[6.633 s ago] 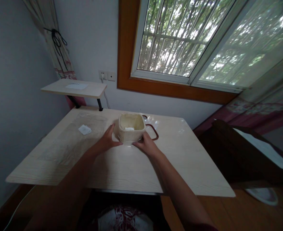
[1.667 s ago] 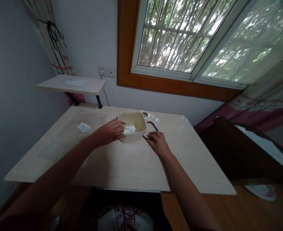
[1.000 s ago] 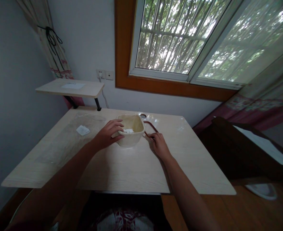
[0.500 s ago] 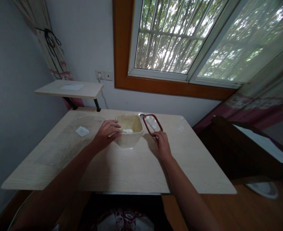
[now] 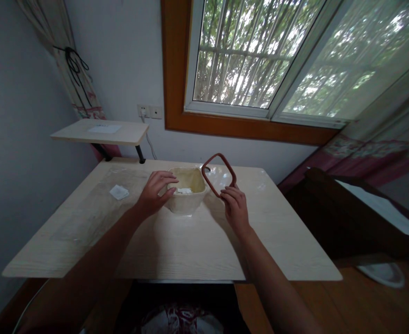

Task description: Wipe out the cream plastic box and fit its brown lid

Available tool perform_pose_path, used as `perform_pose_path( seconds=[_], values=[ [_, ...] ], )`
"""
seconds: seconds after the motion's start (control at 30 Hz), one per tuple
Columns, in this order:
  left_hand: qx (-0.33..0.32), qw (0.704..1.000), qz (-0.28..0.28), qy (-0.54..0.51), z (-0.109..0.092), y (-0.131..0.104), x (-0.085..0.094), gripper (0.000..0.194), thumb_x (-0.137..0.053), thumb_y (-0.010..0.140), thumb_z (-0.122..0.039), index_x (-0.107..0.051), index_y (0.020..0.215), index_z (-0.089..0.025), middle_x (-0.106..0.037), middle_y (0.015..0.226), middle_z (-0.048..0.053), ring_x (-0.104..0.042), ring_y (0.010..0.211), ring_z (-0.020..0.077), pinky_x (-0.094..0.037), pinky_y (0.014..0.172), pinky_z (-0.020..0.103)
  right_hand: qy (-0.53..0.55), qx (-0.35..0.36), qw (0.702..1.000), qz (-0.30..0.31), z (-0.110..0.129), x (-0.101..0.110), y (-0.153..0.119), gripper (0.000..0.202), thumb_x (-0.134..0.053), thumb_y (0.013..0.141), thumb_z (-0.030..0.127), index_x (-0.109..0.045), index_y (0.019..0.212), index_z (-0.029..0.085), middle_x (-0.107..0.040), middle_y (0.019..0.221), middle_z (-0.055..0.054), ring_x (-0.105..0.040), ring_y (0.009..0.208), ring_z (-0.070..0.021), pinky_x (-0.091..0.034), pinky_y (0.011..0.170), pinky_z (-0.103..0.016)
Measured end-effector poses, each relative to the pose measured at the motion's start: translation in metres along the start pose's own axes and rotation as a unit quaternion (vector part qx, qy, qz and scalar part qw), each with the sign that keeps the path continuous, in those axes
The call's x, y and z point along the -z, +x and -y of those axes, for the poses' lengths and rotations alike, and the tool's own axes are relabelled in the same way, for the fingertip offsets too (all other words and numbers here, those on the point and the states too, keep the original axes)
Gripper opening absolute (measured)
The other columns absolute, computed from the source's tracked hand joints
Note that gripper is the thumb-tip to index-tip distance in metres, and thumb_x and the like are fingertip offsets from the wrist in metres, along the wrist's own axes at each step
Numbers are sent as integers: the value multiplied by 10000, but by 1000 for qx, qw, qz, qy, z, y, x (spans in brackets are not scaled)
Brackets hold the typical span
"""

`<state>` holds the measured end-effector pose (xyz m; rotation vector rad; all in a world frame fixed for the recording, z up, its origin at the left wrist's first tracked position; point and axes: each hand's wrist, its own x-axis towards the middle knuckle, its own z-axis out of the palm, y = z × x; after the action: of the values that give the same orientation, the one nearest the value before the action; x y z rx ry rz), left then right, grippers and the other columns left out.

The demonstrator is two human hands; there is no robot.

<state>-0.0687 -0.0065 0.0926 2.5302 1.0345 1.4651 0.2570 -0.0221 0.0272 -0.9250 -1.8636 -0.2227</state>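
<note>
Red-brown and round-cornered, the frame point(image 5: 228, 166) has swung up to a steeper slant than half a second ago, so it now seems clear of the desk point(image 5: 190, 248) near its back edge. Our right hand point(image 5: 237, 207) pinches its lower right corner, fingers closed on it. Our left hand point(image 5: 151, 195) is half open at the left rim of the cream container point(image 5: 187, 203), thumb parted from fingers; we cannot tell how firmly it touches. White pieces point(image 5: 184, 190) lie inside. The container's right rim meets the frame in our view and may crowd it. Towards the desk's left edge lies a white packet point(image 5: 118, 192); a raised shelf point(image 5: 130, 133) stands at the back left corner, well apart.
</note>
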Motion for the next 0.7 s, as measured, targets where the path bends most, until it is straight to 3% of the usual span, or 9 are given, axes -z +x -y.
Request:
perform_pose_path(
  seconds=[0.1, 0.23, 0.3, 0.4, 0.53, 0.6, 0.7],
  values=[
    [-5, 1000, 7, 4, -5, 3, -2, 422, -630, 902, -337, -556, 1303, -232, -546, 1313, 120, -503, 1263, 254, -434, 1081, 488, 16, 2, 1000, -6, 4, 3, 9, 283, -591, 927, 160, -657, 1143, 331, -643, 1180, -52, -567, 1220, -255, -433, 1107, -572],
    [-37, 999, -7, 2, -4, 2, -7, 812, -728, 817, -443, -324, 1501, -272, -371, 1486, 166, -394, 1385, 315, -393, 1123, 549, 87, -31, 995, 48, 13, 8, 24, 234, -589, 939, 232, -670, 1142, 316, -615, 1275, -60, -536, 1285, -260, -435, 1115, -548],
    [-45, 999, -1, 3, 0, 0, -9, 866, -743, 791, -477, -300, 1515, -303, -334, 1511, 163, -378, 1400, 323, -397, 1121, 556, 132, -74, 985, 78, 19, 9, 32, 260, -591, 945, 276, -651, 1195, 317, -605, 1321, -58, -544, 1281, -248, -437, 1121, -515],
    [-37, 999, 13, 13, 6, -3, -9, 713, -741, 792, -474, -456, 1427, -318, -362, 1500, 139, -392, 1389, 312, -402, 1117, 540, 176, -140, 966, 127, 26, 7, 40, 329, -603, 941, 330, -610, 1269, 349, -621, 1328, -31, -564, 1263, -230, -438, 1125, -478],
    [-44, 998, 38, 23, 12, -4, -3, 404, -734, 816, -411, -649, 1187, -275, -565, 1338, 97, -431, 1352, 298, -379, 1115, 543, 196, -179, 952, 150, 25, 0, 44, 379, -608, 935, 379, -575, 1313, 372, -609, 1356, -13, -547, 1288, -234, -433, 1125, -481],
    [-51, 997, 50, 16, 12, -4, 1, 291, -722, 833, -382, -674, 1089, -253, -633, 1242, 81, -457, 1328, 287, -392, 1097, 530, 188, -160, 957, 150, 22, -3, 46, 383, -596, 942, 375, -561, 1323, 378, -600, 1365, -15, -538, 1297, -235, -431, 1124, -492],
    [-46, 997, 68, 9, 10, -4, 4, 170, -693, 862, -348, -675, 983, -231, -665, 1175, 71, -482, 1299, 271, -411, 1076, 509, 161, -56, 972, 159, 18, -3, 51, 321, -549, 966, 314, -583, 1279, 373, -539, 1422, -25, -490, 1341, -243, -421, 1125, -516]
  ],
)
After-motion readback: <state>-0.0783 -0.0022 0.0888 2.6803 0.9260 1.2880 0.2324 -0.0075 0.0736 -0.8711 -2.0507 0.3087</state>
